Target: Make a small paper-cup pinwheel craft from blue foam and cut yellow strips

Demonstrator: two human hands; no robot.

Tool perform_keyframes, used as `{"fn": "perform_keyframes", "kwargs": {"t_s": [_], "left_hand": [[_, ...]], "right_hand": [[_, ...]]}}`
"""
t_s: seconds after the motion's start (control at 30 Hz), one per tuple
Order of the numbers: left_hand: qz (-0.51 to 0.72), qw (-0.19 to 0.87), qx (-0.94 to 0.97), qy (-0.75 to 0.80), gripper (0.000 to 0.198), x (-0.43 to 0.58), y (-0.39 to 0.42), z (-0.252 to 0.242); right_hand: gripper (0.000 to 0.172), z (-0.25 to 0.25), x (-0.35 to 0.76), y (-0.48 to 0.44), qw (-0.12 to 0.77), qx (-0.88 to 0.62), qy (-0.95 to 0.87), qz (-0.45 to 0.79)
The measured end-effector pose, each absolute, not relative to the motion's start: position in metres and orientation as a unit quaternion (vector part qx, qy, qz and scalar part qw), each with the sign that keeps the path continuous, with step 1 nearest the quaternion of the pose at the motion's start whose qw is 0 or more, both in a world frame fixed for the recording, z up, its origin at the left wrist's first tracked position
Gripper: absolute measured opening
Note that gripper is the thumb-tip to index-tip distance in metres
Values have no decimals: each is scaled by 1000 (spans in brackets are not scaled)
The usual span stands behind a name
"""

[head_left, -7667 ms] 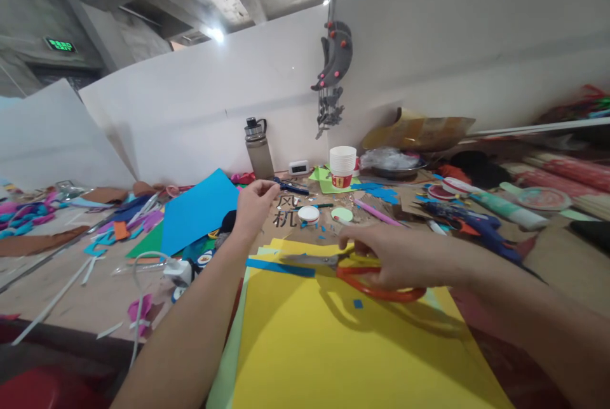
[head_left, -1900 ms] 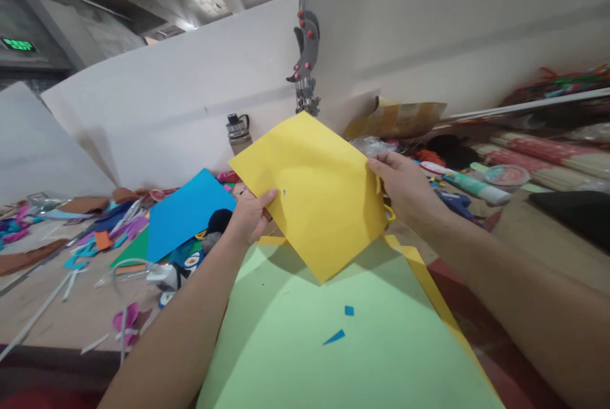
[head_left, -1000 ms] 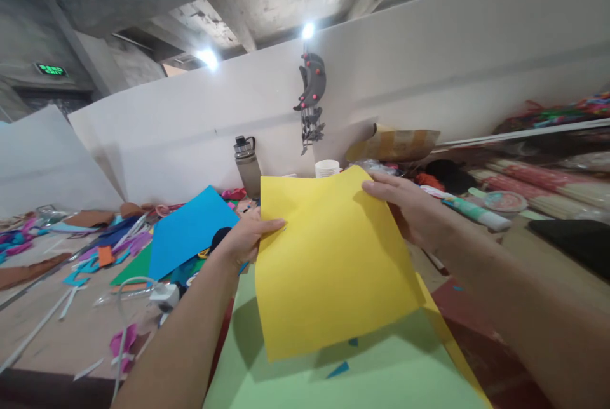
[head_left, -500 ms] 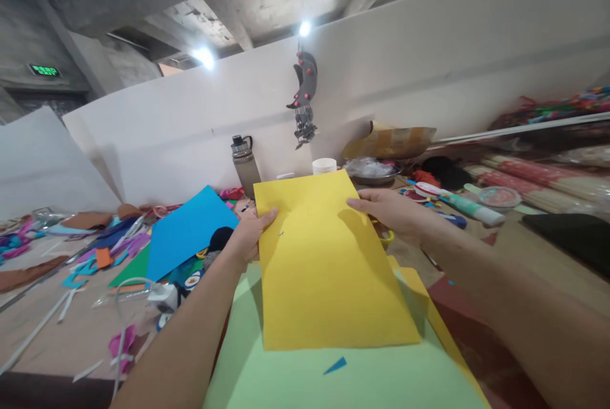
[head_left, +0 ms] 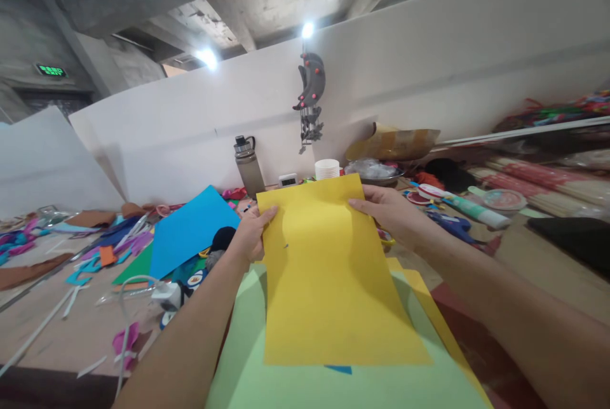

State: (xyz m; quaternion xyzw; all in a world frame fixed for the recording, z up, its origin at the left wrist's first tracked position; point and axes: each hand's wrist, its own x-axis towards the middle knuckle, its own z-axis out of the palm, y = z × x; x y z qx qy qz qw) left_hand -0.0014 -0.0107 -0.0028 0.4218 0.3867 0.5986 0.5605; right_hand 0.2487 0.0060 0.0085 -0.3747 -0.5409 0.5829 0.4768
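A smooth white panel stands behind a cluttered table. Nearest the camera lies one matte, pale green sheet, its near edge cut off by the frame. Over it is one yellow sheet, four-sided and plain, its far end raised and bowed between two hands; whether its near edge touches the green cannot be told. One flat, bright blue sheet lies to the left. The left hand pinches the yellow sheet's left edge, thumb on the face, fingers mostly hidden behind; the right hand pinches the opposite edge likewise, both nearly closed on the thin paper. Beyond stand one translucent grey bottle and stacked white cups, their bases hidden, their number unclear. One blue scrap pokes from under the yellow edge, its full shape covered.
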Motion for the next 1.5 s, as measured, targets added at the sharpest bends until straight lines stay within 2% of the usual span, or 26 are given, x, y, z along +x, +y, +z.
{"fn": "perform_keyframes", "kwargs": {"t_s": [0.27, 0.4, 0.87, 1.13, 1.5], "left_hand": [[563, 580, 447, 384, 26, -2, -12, -5], [583, 560, 452, 378, 24, -4, -10, -7], [603, 532, 463, 373, 25, -4, -5, -8], [595, 531, 461, 388, 24, -3, -7, -8], [596, 523, 468, 391, 22, -6, -2, -12]], "right_hand": [[19, 6, 249, 8, 524, -376, -527, 554], [16, 3, 249, 9, 533, -345, -545, 548], [26, 4, 248, 9, 519, -339, -507, 599], [14, -3, 250, 15, 533, -362, -509, 570], [28, 2, 248, 11, 524, -358, -479, 606]]}}
